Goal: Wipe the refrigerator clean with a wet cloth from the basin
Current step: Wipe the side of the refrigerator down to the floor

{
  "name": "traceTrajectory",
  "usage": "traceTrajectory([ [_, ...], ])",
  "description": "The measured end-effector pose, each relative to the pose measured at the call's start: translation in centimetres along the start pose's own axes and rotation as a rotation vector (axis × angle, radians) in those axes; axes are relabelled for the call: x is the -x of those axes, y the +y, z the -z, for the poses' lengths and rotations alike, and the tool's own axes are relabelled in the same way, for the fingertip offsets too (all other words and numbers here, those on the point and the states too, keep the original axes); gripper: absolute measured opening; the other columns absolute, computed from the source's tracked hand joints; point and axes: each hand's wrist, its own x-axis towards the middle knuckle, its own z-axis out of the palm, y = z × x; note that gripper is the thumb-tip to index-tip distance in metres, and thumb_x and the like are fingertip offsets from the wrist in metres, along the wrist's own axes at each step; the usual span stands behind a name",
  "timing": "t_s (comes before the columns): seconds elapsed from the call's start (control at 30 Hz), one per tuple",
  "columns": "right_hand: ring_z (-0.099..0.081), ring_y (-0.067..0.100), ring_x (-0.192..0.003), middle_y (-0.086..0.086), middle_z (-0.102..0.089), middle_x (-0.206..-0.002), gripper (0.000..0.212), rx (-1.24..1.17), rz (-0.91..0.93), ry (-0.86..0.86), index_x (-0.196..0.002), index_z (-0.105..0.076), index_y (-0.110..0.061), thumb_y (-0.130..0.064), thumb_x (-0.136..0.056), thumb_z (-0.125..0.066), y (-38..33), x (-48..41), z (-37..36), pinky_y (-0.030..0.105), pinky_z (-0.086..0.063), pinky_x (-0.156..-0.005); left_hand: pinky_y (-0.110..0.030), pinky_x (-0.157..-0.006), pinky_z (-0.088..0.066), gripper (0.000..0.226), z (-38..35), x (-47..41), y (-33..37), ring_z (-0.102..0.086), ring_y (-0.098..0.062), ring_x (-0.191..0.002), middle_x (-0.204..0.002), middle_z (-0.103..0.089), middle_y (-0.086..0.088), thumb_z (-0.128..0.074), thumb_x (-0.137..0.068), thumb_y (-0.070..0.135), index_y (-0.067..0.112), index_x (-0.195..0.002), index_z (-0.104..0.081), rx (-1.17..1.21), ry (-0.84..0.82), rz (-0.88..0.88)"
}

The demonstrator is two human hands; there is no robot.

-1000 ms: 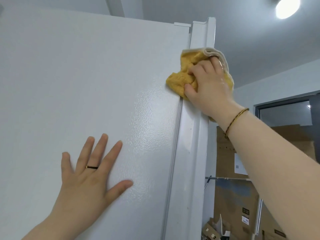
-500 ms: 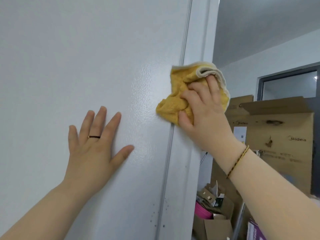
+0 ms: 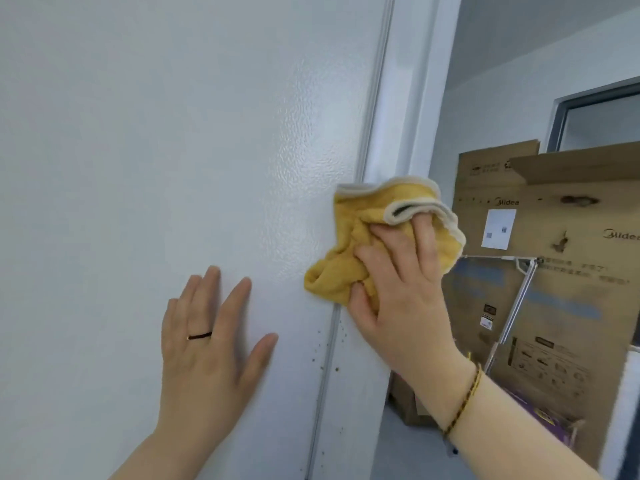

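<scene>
Yellow cloth [image 3: 349, 268] bunched under right hand [image 3: 401, 292] | left hand [image 3: 207, 344] spread flat on refrigerator [image 3: 138, 168]

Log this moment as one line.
step: wiping refrigerator edge | right hand: presses yellow cloth | left hand: flat on side | specks below cloth

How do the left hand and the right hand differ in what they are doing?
The left hand lies flat and holds nothing; the right hand presses a yellow cloth. The left rests on the fridge side, the right at its door seam. The left wears a ring, the right a bracelet. Both touch the fridge.
</scene>
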Motion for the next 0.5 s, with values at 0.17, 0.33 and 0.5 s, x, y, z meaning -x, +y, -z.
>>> traceTrajectory([
  [0.17, -0.025, 0.029, -0.125, 0.002, -0.047, -0.115, 0.021, 0.029, 0.161, -0.109, -0.097, -0.052, -0.019, -0.022, -0.084, -0.036, -3.0, 10.1, 0.6, 0.050, -0.020, -0.110, -0.030, -0.112, 0.005, 0.057, -0.6, 1.3, -0.5, -0.001, -0.021, -0.137, -0.143, -0.019, -0.012, -0.014, -0.092, 0.058, 0.023, -0.137, -0.020, -0.044, -0.083, 0.001],
  [0.33, -0.023, 0.024, -0.130, -0.002, -0.045, -0.120, 0.022, 0.094, 0.271, -0.175, -0.094, -0.050, -0.023, -0.029, -0.073, -0.052, -0.8, 6.8, 1.3, 0.054, -0.019, -0.107, -0.026, -0.110, 0.010, 0.053, -0.3, 1.5, -0.9, 0.014, -0.005, -0.140, -0.146, -0.012, -0.006, -0.011, -0.092, 0.057, 0.030, -0.138, -0.014, -0.018, -0.135, 0.006],
  [0.5, -0.020, 0.027, -0.129, 0.004, -0.044, -0.121, 0.025, 0.105, -0.076, -0.009, -0.101, -0.050, -0.018, -0.022, -0.077, -0.051, -3.0, 5.9, -0.2, 0.052, -0.016, -0.111, -0.023, -0.110, 0.010, 0.055, 0.3, 1.5, -1.5, 0.008, -0.009, -0.139, -0.146, -0.013, -0.004, -0.012, -0.094, 0.054, 0.023, -0.138, -0.024, -0.024, -0.172, -0.030],
])
